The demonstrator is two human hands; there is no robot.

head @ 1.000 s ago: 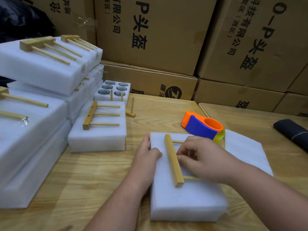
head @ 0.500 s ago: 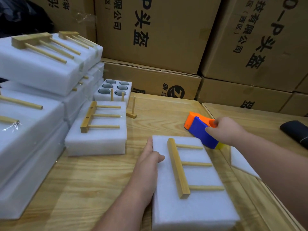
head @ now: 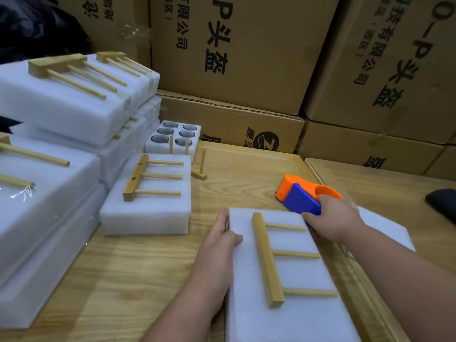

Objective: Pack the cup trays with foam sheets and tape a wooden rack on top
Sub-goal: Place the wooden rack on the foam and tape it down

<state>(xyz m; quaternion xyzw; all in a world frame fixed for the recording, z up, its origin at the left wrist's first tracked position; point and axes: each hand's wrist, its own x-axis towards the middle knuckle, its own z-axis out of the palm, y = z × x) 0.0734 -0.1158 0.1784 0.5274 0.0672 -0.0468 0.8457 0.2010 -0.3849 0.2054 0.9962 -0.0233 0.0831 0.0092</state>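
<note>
A wooden rack [head: 269, 260] lies on the foam block [head: 291, 317], tape dispenser [head: 299, 197] just behind.

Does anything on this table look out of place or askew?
Yes: one wooden rack stands on the bare table, leaning on the open cup tray, not lying flat on foam like the others.

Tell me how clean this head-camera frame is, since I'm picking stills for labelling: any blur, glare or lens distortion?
Head view: even, soft lighting with faint shadows; wide-angle bending tilts the cardboard boxes at the edges; the white foam stack at left looks slightly washed out and soft; the right hand on the tape dispenser and the wooden rack are reasonably sharp; small glare on the plastic wrap.
</note>
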